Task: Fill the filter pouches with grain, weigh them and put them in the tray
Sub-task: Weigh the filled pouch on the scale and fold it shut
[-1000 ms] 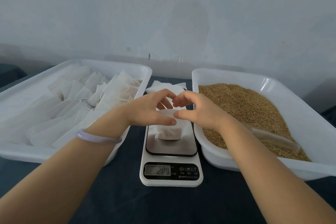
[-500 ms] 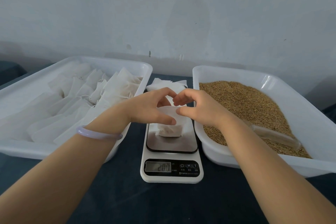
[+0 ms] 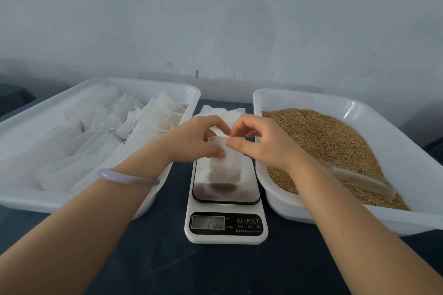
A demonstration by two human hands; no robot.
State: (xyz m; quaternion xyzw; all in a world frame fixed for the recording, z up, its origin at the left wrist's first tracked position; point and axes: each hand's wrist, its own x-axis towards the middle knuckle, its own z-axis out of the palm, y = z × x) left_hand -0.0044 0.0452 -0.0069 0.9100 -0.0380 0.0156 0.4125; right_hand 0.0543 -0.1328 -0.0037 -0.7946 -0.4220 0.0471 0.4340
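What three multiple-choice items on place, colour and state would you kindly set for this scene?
1. Where does the filter pouch stand? A in a tray; B on the scale; C on the table.
2. What colour is the bracelet? A red; B black; C pale purple.
3. How do the left hand and right hand meet the pouch? A both pinch its top; B one lies flat; C neither touches.
Key: 1 B, its base rests on the platform; 2 C, it looks lilac; 3 A, thumb and fingers of each grip the rim.
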